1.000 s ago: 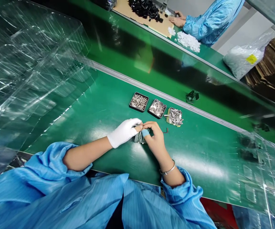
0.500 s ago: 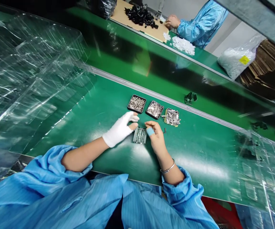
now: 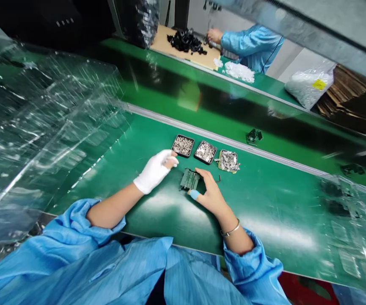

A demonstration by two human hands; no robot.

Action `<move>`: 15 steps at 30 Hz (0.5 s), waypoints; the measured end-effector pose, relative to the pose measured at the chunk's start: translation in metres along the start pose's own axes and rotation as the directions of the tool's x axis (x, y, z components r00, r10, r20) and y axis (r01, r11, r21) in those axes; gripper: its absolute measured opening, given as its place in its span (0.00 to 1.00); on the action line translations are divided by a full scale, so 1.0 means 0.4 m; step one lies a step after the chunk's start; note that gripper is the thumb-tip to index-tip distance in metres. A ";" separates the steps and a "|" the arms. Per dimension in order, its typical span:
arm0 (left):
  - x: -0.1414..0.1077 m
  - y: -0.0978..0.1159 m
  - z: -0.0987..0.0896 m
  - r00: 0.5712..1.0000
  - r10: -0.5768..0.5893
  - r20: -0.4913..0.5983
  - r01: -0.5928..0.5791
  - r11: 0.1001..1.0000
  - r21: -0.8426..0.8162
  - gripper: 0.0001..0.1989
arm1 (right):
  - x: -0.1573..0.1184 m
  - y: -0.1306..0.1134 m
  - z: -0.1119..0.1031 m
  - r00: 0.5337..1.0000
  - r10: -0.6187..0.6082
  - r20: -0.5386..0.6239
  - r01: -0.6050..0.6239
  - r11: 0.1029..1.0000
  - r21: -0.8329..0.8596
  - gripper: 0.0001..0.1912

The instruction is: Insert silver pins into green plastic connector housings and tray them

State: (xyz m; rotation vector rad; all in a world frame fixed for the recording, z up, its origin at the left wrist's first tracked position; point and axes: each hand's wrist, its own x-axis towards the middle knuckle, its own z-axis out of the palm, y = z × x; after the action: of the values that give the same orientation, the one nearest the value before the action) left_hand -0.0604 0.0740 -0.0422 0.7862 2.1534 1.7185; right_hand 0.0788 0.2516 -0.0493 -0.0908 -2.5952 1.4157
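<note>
My right hand (image 3: 210, 191), with blue tape round the thumb, grips a small green board-like assembly (image 3: 189, 179) between thumb and fingers at its right side. The assembly's flat green face is turned up, just over the bench. To its left is my left hand (image 3: 156, 169) in a white glove with bare fingertips. Those fingers are drawn together; whatever they hold, if anything, is too small to make out. Beyond the hands stand a black tray of small metal pieces (image 3: 183, 145), a second such tray (image 3: 205, 152) and a pile of flat silvery parts (image 3: 229, 161).
A small dark L-shaped tool (image 3: 219, 178) lies right of my right hand. Clear plastic trays (image 3: 59, 140) are stacked at left, with more (image 3: 348, 224) at right. Behind a metal rail (image 3: 233, 150) sits another green assembly (image 3: 254, 136). Across from me a person's hand (image 3: 215, 36) works near black parts (image 3: 187, 41).
The assembly has been turned over, from its slotted grey side to its green face. My right hand has shifted to grip its right side. My left hand has drawn back left, fingers closing.
</note>
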 end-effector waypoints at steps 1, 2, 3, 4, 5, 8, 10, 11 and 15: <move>-0.011 0.002 0.009 0.997 0.076 0.034 -0.079 0.992 0.096 0.18 | 0.003 0.006 0.009 0.993 0.074 -0.092 -0.066 0.994 0.089 0.32; -0.024 0.005 0.020 0.984 0.157 0.089 -0.171 0.966 0.193 0.19 | 0.007 0.012 0.019 0.974 0.156 -0.166 -0.123 0.973 0.197 0.30; -0.038 0.007 0.034 0.958 0.236 0.163 -0.273 0.922 0.274 0.21 | 0.011 0.017 0.029 0.950 0.232 -0.207 -0.163 0.938 0.305 0.29; -0.051 0.009 0.048 0.926 0.297 0.232 -0.363 0.867 0.341 0.24 | 0.015 0.020 0.039 0.933 0.288 -0.214 -0.187 0.899 0.396 0.28; -0.063 0.012 0.061 0.906 0.330 0.264 -0.414 0.818 0.400 0.27 | 0.018 0.022 0.047 0.928 0.318 -0.194 -0.200 0.865 0.461 0.28; -0.071 0.028 0.073 0.918 0.298 0.260 -0.391 0.785 0.480 0.26 | 0.012 0.022 0.056 0.946 0.297 -0.126 -0.185 0.818 0.545 0.30; -0.039 0.049 0.045 0.956 0.240 0.171 -0.292 0.842 0.454 0.22 | -0.008 0.025 0.044 0.962 0.248 -0.118 -0.153 0.842 0.518 0.32; -0.009 0.061 0.021 0.972 0.216 0.088 -0.233 0.872 0.430 0.21 | -0.022 0.030 0.034 0.968 0.222 -0.116 -0.143 0.870 0.472 0.32; 0.181 0.084 -0.105 0.942 0.119 -0.315 0.028 0.905 0.424 0.23 | -0.077 0.070 -0.007 0.984 0.157 -0.087 -0.137 0.971 0.198 0.28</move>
State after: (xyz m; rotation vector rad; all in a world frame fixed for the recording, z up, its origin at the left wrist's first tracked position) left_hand -0.1336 0.0861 0.0094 0.6829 2.8261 1.5062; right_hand 0.1086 0.2649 -0.0755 -0.3265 -2.4003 1.6566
